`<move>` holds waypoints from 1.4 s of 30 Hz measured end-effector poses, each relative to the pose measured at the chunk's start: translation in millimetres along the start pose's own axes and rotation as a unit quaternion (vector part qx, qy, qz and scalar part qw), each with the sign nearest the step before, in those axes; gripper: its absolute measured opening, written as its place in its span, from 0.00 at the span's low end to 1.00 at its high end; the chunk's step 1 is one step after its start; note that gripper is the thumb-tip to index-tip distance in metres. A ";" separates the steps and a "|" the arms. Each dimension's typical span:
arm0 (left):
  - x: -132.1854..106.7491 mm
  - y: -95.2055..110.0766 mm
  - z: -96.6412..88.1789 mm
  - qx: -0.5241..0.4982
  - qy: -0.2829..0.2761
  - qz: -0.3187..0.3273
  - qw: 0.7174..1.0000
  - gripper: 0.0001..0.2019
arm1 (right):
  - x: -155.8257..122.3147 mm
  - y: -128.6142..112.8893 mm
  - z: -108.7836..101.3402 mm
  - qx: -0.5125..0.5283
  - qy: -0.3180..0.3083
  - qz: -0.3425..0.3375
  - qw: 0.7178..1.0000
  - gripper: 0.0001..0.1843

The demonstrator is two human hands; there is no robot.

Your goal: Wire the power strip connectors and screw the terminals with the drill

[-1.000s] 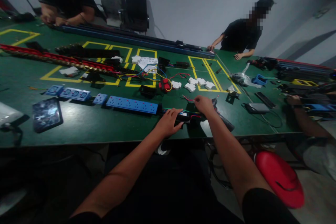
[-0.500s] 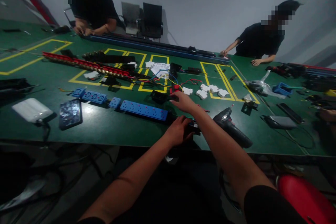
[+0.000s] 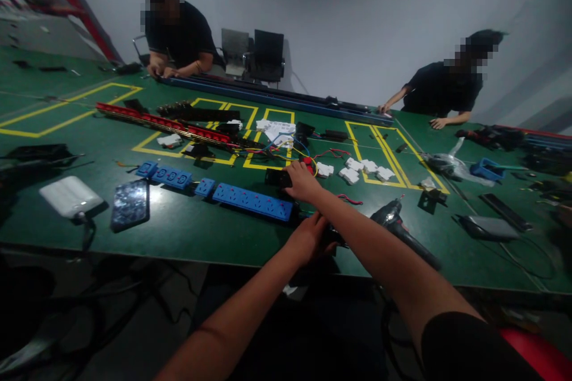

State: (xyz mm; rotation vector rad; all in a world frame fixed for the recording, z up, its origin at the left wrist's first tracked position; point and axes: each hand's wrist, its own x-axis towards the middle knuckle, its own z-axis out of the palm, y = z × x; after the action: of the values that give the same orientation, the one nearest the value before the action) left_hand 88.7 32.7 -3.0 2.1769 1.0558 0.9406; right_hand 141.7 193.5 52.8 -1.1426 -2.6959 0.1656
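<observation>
Reach is the weak point for us at this moment: our right hand (image 3: 302,183) is stretched out to the right end of a small black box (image 3: 276,178), just beyond the blue socket strip (image 3: 252,200). The fingertips meet the box's end, but we cannot tell whether they truly grasp it or only rest against it. If that contact is slack, a pull could let the box slip or twist on the smooth green table (image 3: 179,244).

Our left hand (image 3: 310,237) is bent over a dark part (image 3: 339,239) past the strip's right end, near the table's front edge. Our own right forearm covers some of it, so we cannot say whether those fingers are clenched on the part or merely laid over it. Should they be loose, the part could shift, and any lead joined to it might be strained.

Our arms cross closely here, and drawing the right one back carelessly could knock the left off its place. A red wire (image 3: 353,200) lies just beyond that forearm and might snag. The power driver (image 3: 393,217) lies to the right of it, where a swinging elbow could nudge it. Close by the right hand sit a red component (image 3: 308,162) and white connectors (image 3: 349,175), which a hurried sweep would probably scatter.
</observation>
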 end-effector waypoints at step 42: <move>-4.1 1.6 1.3 0.016 -0.007 -0.030 0.999 0.27 | -280.0 180.7 -69.9 -0.085 0.048 0.484 0.870 0.37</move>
State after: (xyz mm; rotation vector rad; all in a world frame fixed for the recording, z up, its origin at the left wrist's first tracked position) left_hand 88.5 28.2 -4.1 2.1621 1.1294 0.8872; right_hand 473.8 118.6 46.5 -2.3736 -1.8227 0.0083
